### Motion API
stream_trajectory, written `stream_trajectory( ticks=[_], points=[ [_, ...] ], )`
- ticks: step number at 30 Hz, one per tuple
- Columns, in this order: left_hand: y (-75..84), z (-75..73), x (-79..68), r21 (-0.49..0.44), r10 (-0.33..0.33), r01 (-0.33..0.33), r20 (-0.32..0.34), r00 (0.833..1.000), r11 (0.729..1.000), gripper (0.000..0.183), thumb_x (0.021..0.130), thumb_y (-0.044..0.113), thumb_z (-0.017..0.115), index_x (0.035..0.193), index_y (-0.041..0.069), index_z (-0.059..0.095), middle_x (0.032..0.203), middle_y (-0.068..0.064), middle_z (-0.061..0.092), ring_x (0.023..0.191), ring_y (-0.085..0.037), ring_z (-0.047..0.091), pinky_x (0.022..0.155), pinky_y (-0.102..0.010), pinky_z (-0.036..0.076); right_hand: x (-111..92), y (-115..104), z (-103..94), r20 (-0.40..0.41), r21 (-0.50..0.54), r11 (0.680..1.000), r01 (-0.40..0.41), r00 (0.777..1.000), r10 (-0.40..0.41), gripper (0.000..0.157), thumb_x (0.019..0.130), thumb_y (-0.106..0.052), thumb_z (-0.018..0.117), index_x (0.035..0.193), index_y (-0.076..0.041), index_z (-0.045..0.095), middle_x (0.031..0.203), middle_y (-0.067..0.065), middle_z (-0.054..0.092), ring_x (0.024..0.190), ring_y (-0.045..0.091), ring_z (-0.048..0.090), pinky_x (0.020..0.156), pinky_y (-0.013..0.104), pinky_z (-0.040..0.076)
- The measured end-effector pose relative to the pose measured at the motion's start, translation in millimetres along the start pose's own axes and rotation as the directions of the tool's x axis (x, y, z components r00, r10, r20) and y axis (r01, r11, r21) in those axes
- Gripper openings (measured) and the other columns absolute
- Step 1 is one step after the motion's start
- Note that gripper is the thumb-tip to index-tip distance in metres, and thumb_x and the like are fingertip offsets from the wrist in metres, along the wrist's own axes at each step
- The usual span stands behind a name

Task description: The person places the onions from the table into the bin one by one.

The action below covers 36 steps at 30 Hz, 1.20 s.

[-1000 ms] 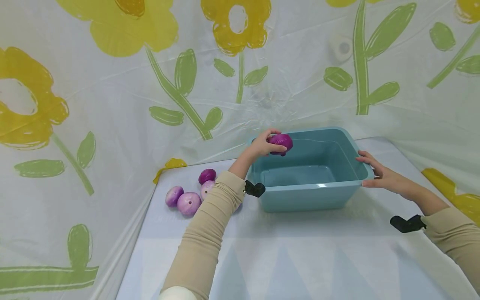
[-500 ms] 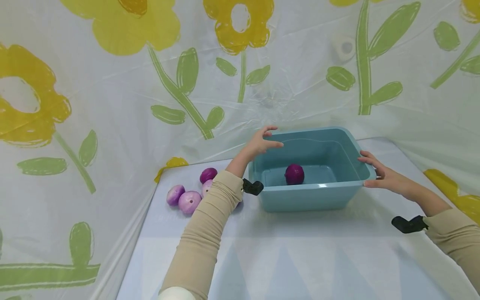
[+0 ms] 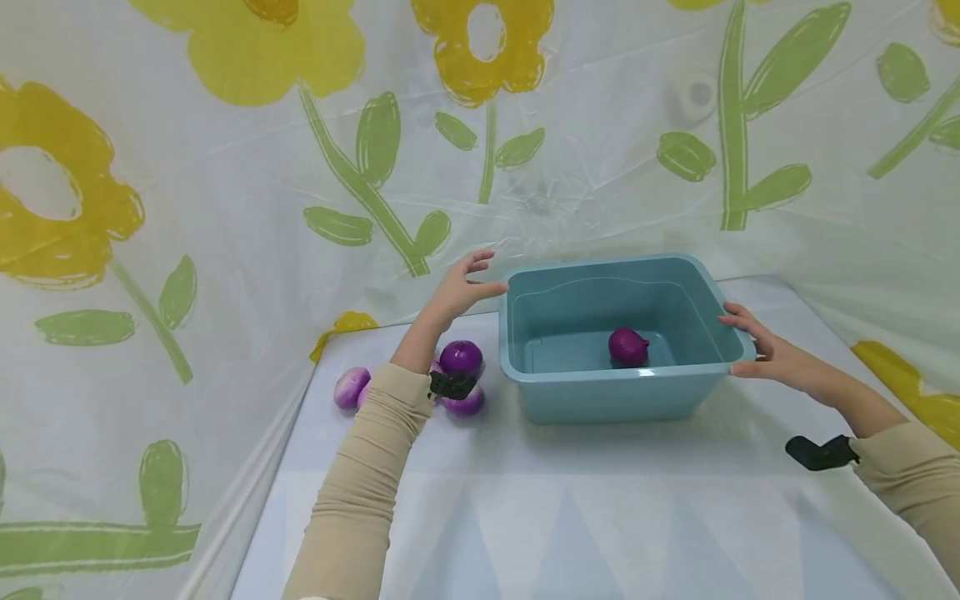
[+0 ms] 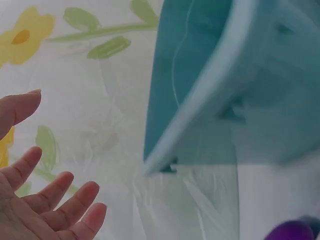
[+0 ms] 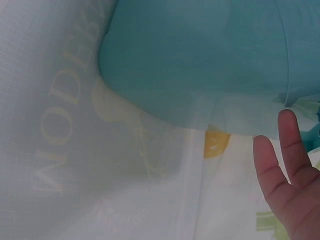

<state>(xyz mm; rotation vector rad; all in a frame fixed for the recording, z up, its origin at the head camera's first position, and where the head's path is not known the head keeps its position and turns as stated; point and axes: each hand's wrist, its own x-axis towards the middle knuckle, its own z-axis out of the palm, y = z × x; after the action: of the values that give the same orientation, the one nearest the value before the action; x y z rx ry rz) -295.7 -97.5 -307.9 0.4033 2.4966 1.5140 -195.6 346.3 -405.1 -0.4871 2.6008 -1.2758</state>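
Observation:
In the head view, my left hand (image 3: 459, 287) hovers just left of the blue tub (image 3: 585, 396), its fingers spread and holding nothing. The left wrist view shows that hand's fingers (image 4: 67, 200) apart from the tub's blurred rim. One dark purple onion (image 3: 628, 347) lies on the tub floor, right of its middle. At the tub's right end, my right hand (image 3: 776, 354) rests its fingers on the rim, with the thumb at the near corner. Its extended fingers (image 5: 290, 145) reach the tub wall in the right wrist view.
Left of the tub, several onions lie on the table, among them a purple one (image 3: 461, 358) and a paler one (image 3: 351, 387). My left forearm covers part of this group. A flower-printed sheet (image 3: 540, 183) hangs close behind the tub.
My left hand has let go of the dark purple onion over the tub and moved left, out past the rim. The onion dropped in and rolled rightward. My right hand has stayed at the rim.

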Motion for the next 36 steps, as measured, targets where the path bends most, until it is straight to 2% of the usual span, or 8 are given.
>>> stream_trajectory(
  ticks=[3,7,13,17,21,27,31,36],
  points=[
    [-18.6,-7.9,-9.9,0.016,-0.028,0.028,-0.034,0.999,0.999,0.066,0.083,0.024,0.067,0.14,0.019,0.034,0.144,-0.011,0.034,0.122,-0.032,0.043,0.1,-0.05,0.035,-0.3,1.1,0.1,0.0,0.001,1.0,0.002,1.0,-0.002,0.073,0.089,-0.017,0.052,0.146,-0.009,0.008,0.151,-0.013,-0.018,0.118,0.057,0.02,0.084,0.069,0.035],
    [-45.9,-10.5,-26.1,0.051,-0.112,0.117,-0.078,0.991,0.992,0.067,0.082,0.024,0.068,0.139,0.015,0.035,0.14,-0.014,0.038,0.125,-0.032,0.039,0.101,-0.048,0.034,0.0,1.3,0.5,-0.006,-0.003,1.0,0.012,1.0,-0.012,0.072,0.089,-0.016,0.052,0.146,-0.01,0.008,0.15,-0.014,-0.017,0.119,0.057,0.018,0.084,0.071,0.033],
    [-96.7,4.3,-49.4,0.078,-0.218,0.228,-0.127,0.968,0.97,0.064,0.08,0.022,0.069,0.136,0.01,0.039,0.135,-0.019,0.043,0.125,-0.036,0.039,0.102,-0.05,0.032,-0.5,-0.6,0.4,-0.005,-0.011,1.0,0.008,1.0,-0.008,0.073,0.089,-0.017,0.052,0.147,-0.011,0.007,0.151,-0.014,-0.017,0.121,0.056,0.014,0.084,0.073,0.031],
    [-127.8,21.4,-63.0,0.091,-0.216,0.234,-0.169,0.961,0.968,0.062,0.078,0.018,0.07,0.132,0.003,0.043,0.134,-0.022,0.044,0.124,-0.038,0.039,0.102,-0.049,0.032,-0.7,-1.7,-1.0,0.001,-0.022,1.0,0.004,1.0,-0.004,0.072,0.089,-0.016,0.052,0.146,-0.009,0.009,0.151,-0.012,-0.018,0.119,0.056,0.018,0.084,0.069,0.035],
    [-152.9,34.0,-70.1,0.131,-0.16,0.195,-0.237,0.958,0.972,0.06,0.076,0.017,0.072,0.126,-0.004,0.048,0.128,-0.024,0.049,0.12,-0.037,0.044,0.101,-0.047,0.035,-0.5,-2.4,-1.7,0.006,-0.029,1.0,0.001,1.0,-0.001,0.072,0.089,-0.015,0.052,0.146,-0.009,0.009,0.151,-0.013,-0.018,0.118,0.056,0.02,0.083,0.068,0.037],
    [-172.3,43.9,-74.3,0.203,-0.077,0.141,-0.294,0.953,0.969,0.059,0.074,0.019,0.073,0.121,-0.008,0.05,0.125,-0.026,0.05,0.119,-0.037,0.044,0.101,-0.049,0.034,-0.4,-2.0,-1.4,-0.003,-0.03,1.0,0.0,1.0,-0.001,0.072,0.089,-0.016,0.052,0.146,-0.009,0.009,0.149,-0.019,-0.016,0.12,0.055,0.017,0.084,0.07,0.035],
    [-179.8,48.3,-75.4,0.175,-0.099,0.155,-0.293,0.951,0.972,0.064,0.073,0.023,0.075,0.124,-0.006,0.048,0.127,-0.026,0.048,0.12,-0.038,0.042,0.101,-0.049,0.034,0.3,-2.6,-0.8,-0.002,-0.026,1.0,-0.001,1.0,0.001,0.072,0.089,-0.016,0.052,0.146,-0.01,0.008,0.149,-0.019,-0.017,0.12,0.056,0.016,0.084,0.071,0.033],
    [-185.3,51.4,-74.3,0.093,-0.133,0.161,-0.252,0.959,0.983,0.071,0.074,0.023,0.075,0.131,-0.003,0.041,0.132,-0.023,0.044,0.121,-0.037,0.043,0.101,-0.049,0.035,-0.6,-3.0,0.0,-0.006,-0.025,1.0,-0.006,1.0,0.006,0.073,0.089,-0.017,0.052,0.147,-0.01,0.007,0.149,-0.018,-0.018,0.118,0.057,0.017,0.084,0.072,0.032]
  ],
)
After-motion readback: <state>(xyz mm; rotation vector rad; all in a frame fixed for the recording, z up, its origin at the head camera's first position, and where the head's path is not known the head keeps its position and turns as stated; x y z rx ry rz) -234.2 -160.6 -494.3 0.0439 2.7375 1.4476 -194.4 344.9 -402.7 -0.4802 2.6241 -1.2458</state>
